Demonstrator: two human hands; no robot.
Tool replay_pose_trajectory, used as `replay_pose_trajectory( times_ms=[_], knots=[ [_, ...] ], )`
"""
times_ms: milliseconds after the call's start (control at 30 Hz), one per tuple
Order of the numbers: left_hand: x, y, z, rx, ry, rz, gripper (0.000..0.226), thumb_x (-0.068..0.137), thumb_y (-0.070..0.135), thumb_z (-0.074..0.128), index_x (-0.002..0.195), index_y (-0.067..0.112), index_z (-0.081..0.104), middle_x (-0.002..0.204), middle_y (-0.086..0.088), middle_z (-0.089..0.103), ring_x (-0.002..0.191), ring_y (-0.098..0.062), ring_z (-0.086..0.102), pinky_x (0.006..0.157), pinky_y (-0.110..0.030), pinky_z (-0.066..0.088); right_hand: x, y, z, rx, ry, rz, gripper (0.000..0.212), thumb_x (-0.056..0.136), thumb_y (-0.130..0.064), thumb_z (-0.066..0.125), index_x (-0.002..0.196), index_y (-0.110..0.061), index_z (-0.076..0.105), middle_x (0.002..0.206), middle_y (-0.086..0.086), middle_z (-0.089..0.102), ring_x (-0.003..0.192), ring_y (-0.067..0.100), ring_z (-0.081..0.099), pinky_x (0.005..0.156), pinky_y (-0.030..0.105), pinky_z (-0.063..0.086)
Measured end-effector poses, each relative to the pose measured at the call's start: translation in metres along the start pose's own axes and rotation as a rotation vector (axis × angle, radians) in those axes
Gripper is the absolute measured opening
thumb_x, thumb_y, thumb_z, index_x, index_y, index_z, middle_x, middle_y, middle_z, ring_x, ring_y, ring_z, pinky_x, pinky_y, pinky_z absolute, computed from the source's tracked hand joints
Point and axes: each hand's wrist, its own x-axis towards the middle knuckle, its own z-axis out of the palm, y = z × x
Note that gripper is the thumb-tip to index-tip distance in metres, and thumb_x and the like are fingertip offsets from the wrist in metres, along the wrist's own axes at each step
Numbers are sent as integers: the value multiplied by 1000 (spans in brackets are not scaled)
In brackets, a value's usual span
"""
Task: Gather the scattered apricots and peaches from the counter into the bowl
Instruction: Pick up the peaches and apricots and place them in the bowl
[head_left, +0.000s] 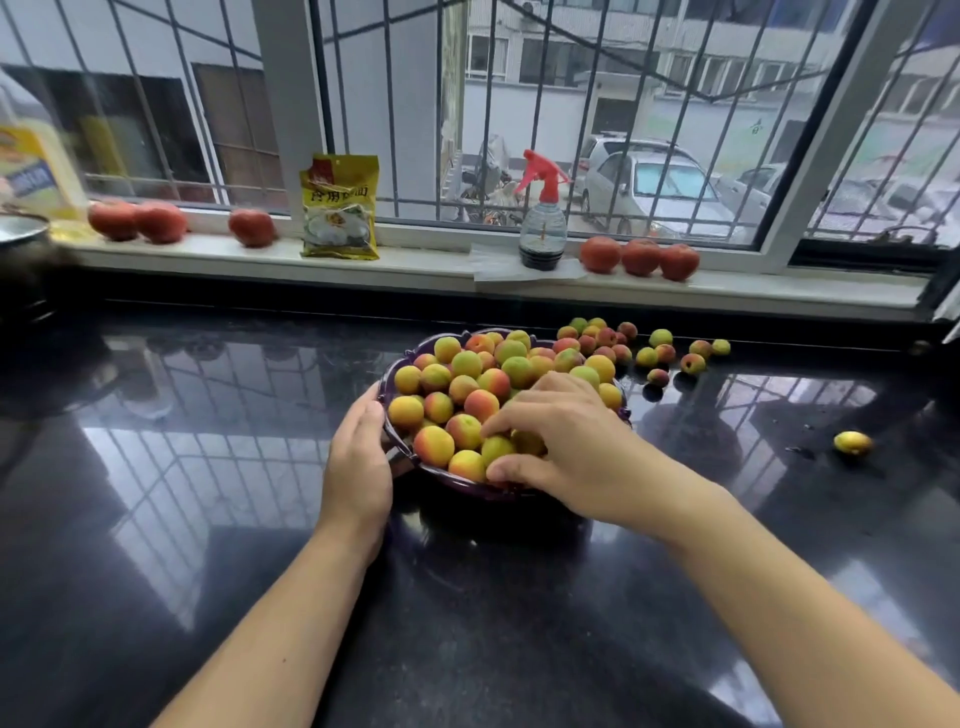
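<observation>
A dark purple bowl (467, 486) sits mid-counter, heaped with several yellow, green and red apricots (467, 387). My left hand (361, 457) holds the bowl's left rim, fingers curled against it. My right hand (561, 436) rests over the fruit at the bowl's near right side, fingers curled down around an apricot (497, 448) in the pile. Several more apricots (660, 356) lie scattered on the black counter behind and right of the bowl. One yellow apricot (852, 442) lies alone at the right.
On the windowsill stand a yellow food packet (340, 208), a red-topped spray bottle (543, 218) and several red peaches (639, 257), with more peaches (137, 221) at the left. A pot (21, 228) and an oil bottle (36, 166) sit far left. The black counter (208, 467) is glossy.
</observation>
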Motion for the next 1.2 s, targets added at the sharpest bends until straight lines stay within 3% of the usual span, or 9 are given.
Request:
replay_pose_trajectory(
  times_ms=[567, 633, 700, 800, 833, 933, 1000, 1100, 1200],
  knots=[
    [-2, 4, 1, 24, 17, 2, 38, 113, 34, 35, 129, 36, 70, 122, 4, 77, 114, -18, 74, 96, -48, 62, -17, 1, 7, 134, 97, -44, 27, 96, -35, 67, 122, -30, 73, 112, -22, 65, 118, 8, 46, 107, 38, 38],
    [-3, 6, 2, 31, 20, 2, 38, 113, 34, 35, 127, 36, 70, 121, 3, 77, 114, -18, 74, 97, -48, 62, -24, 3, 4, 196, 217, 0, 30, 96, -29, 67, 126, -27, 70, 119, -16, 65, 122, 8, 49, 108, 32, 38],
    [-5, 6, 3, 73, 33, 10, 39, 108, 44, 37, 129, 38, 69, 124, 5, 76, 118, -18, 72, 99, -51, 61, -31, 18, -4, 244, 447, 126, 26, 95, -20, 68, 121, -21, 71, 120, -10, 66, 120, 8, 54, 106, 26, 40],
    [-7, 3, 7, 177, 70, 58, 52, 97, 58, 33, 133, 41, 67, 128, 9, 72, 124, -18, 66, 108, -54, 54, -45, 76, -10, 181, 752, 475, 19, 95, -10, 63, 110, -17, 73, 110, -2, 66, 109, 19, 60, 96, 31, 48],
    [-8, 3, 10, 214, 81, 86, 54, 98, 57, 31, 135, 39, 65, 130, 10, 71, 126, -17, 64, 110, -52, 52, -53, 99, -8, 113, 747, 638, 21, 94, -9, 60, 111, -16, 72, 113, 3, 64, 111, 27, 58, 97, 35, 46],
    [-10, 3, 15, 300, 118, 135, 49, 107, 43, 28, 136, 30, 65, 129, 8, 68, 126, -18, 60, 108, -42, 47, -81, 154, 6, -107, 507, 986, 37, 92, -12, 55, 129, -12, 62, 141, 17, 46, 130, 39, 37, 109, 43, 31],
    [-9, 2, 15, 317, 143, 142, 45, 111, 34, 29, 134, 26, 66, 127, 8, 65, 123, -15, 56, 101, -34, 41, -95, 177, 9, -203, 374, 1074, 43, 94, -19, 56, 137, -15, 56, 156, 18, 28, 139, 39, 24, 116, 47, 23],
    [-7, 0, 14, 331, 160, 142, 47, 110, 35, 28, 137, 25, 65, 129, 6, 65, 122, -16, 55, 104, -37, 41, -108, 207, 1, -351, 248, 1156, 45, 97, -34, 52, 139, -20, 51, 165, 14, 6, 148, 42, 5, 122, 51, 10],
    [-7, -1, 14, 331, 167, 139, 47, 110, 35, 28, 137, 25, 65, 127, 6, 65, 122, -17, 55, 102, -36, 41, -114, 230, -12, -344, 149, 1261, 53, 101, -46, 45, 149, -23, 42, 167, 9, -3, 150, 45, -4, 123, 52, 6]
  ],
)
